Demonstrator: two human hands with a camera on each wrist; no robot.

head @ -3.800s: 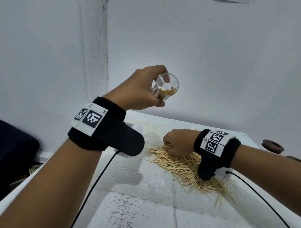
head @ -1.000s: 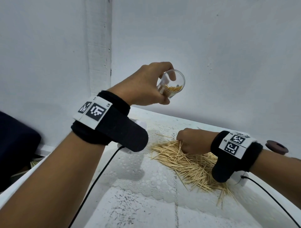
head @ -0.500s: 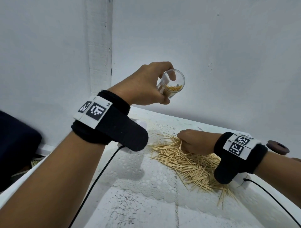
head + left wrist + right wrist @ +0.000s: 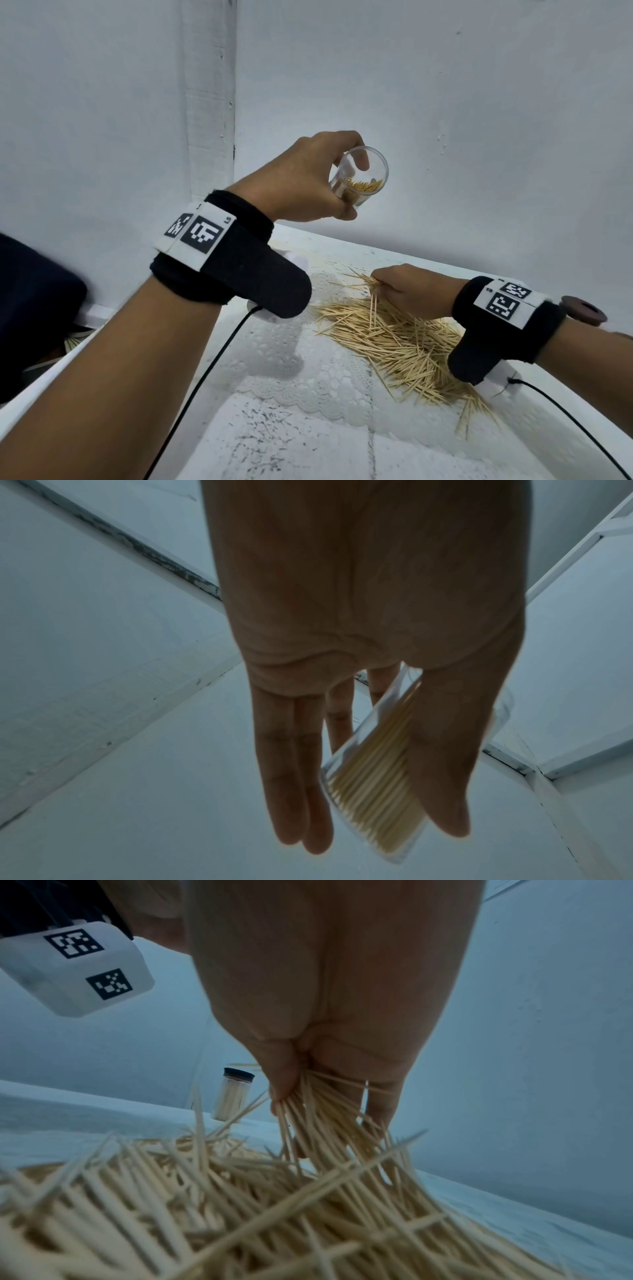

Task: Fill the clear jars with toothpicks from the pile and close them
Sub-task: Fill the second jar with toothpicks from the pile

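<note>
Your left hand (image 4: 310, 178) is gripping the open jar (image 4: 359, 180) tilted in the air while your right hand (image 4: 411, 291) is pinching toothpicks (image 4: 364, 284) over the pile (image 4: 394, 339). Left wrist: toothpicks are lying inside the jar (image 4: 373, 785). Right wrist: a filled, capped jar (image 4: 232, 1093) is standing beyond the pile (image 4: 240, 1204).

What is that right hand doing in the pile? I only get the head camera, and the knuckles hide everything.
Observer: The right wrist view shows the right hand pinching a bunch of toothpicks between thumb and fingers.
Operator: Are any jars finished?
Observer: Yes, a capped jar full of toothpicks stands on the table beyond the pile.
Operator: And the jar held up?
Observer: The left wrist view shows the left hand holding the clear jar, its toothpicks lying side by side against one wall.
</note>
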